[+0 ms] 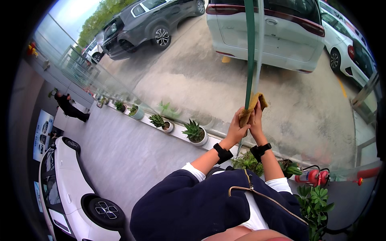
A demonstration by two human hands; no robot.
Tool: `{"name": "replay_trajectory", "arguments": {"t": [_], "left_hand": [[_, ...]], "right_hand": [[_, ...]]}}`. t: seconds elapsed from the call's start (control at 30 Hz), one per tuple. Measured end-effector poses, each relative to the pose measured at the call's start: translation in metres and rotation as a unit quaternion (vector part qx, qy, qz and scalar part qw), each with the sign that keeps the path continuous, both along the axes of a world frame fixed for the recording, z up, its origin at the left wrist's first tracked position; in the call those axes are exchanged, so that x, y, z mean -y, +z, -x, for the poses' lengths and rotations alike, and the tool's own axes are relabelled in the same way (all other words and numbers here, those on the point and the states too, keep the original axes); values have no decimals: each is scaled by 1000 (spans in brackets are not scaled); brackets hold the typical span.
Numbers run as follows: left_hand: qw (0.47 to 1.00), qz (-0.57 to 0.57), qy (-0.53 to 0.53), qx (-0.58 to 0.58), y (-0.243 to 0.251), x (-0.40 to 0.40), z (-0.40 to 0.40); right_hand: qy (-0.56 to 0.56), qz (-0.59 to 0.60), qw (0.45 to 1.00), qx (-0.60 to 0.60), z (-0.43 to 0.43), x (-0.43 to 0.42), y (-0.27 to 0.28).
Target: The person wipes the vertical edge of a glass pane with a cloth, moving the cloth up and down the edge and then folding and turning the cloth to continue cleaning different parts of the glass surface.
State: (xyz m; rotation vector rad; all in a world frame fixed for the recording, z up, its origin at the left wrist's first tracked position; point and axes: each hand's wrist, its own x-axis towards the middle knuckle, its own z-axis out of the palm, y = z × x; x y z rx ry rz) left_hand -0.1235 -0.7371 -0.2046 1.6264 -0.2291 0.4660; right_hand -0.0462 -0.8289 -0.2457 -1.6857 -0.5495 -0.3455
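Note:
A mustard-brown cloth point(260, 98) is folded around the green edge of an upright glass pane point(249, 57). My left hand point(235, 129) presses the cloth from the left side, fingers pointing up along the edge. From the other side, my right hand point(256, 125) holds the same cloth, its fingers partly behind the fold. Both hands nearly meet, with the glass edge running up out of the cloth between them. Black bands point(223, 153) circle both wrists.
Potted succulents point(196, 132) line a white ledge point(180, 130) along the glass. Red fire extinguishers point(315, 177) and a leafy plant point(315, 201) stand at the right. Indoors, a white car point(72, 192) is parked at left, and a person point(71, 107) stands farther off. A white van point(271, 39) is outside.

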Motion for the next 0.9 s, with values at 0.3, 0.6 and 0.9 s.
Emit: {"name": "replay_trajectory", "arguments": {"t": [0.3,0.6,0.9], "left_hand": [[973,-172,-27,-150,26,-36,58],[979,-124,-51,-155,78,-92,69],[954,-268,80,-107,82,-123,88]], "right_hand": [[-10,-128,990,-58,38,9,35],[23,43,999,10,51,28,77],[-37,175,976,120,67,35,110]]}}
